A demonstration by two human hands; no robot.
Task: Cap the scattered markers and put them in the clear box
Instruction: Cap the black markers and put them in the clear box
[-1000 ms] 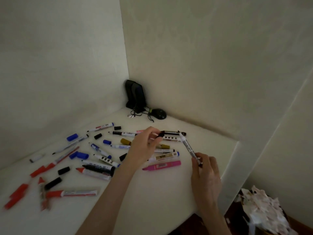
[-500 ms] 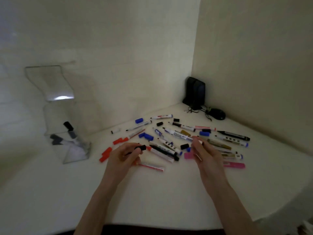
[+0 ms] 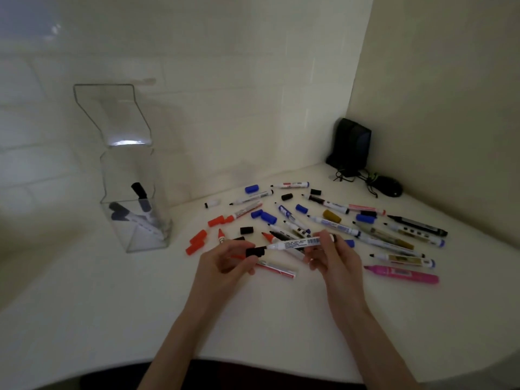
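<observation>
I hold a white marker [image 3: 295, 243] level in my right hand [image 3: 334, 257], its tip at the mouth of the black cap [image 3: 255, 251] pinched in my left hand [image 3: 225, 263]. Left of them, the tall clear box [image 3: 112, 175] stands upright with a few capped markers [image 3: 140, 218] inside.

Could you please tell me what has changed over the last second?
The left hand with the black cap and the right hand with the white marker have come together; the cap now meets the marker's tip. Both keep their hold. The clear box and the scattered markers have not moved.
</observation>
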